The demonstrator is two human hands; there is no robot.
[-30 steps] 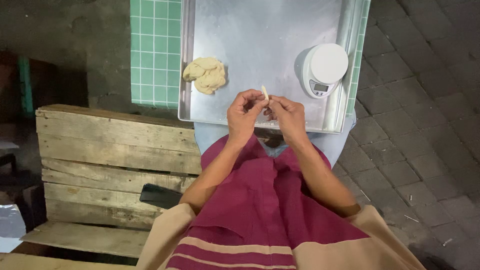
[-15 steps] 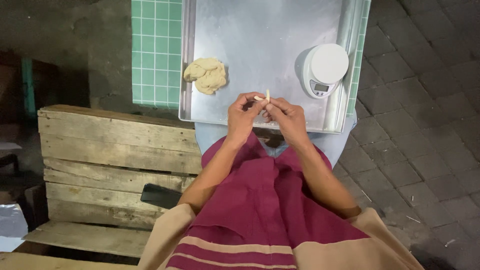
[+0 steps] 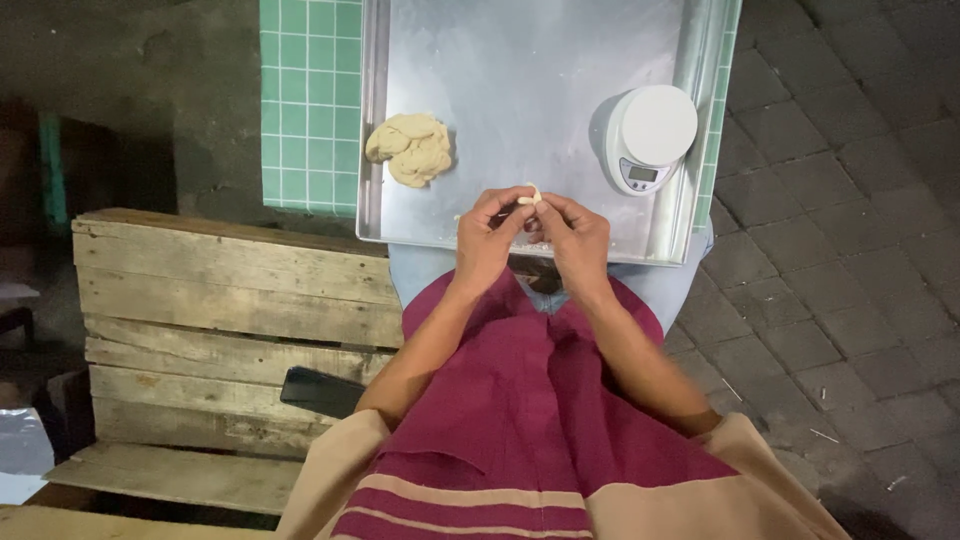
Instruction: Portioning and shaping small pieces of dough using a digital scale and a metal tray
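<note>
dough bit (image 3: 531,195) pinched between left hand (image 3: 487,238) and right hand (image 3: 575,236) over tray (image 3: 520,70), near edge | soft, light, sticky; hold gently at ends | dough lump (image 3: 411,148) at 10 o'clock, scale (image 3: 648,137) at 2

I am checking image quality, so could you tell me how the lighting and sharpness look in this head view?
Head view: the metal tray is brightly lit with soft sheen; the ground at left falls into deep shadow; both hands and the dough lump look sharp.
</note>
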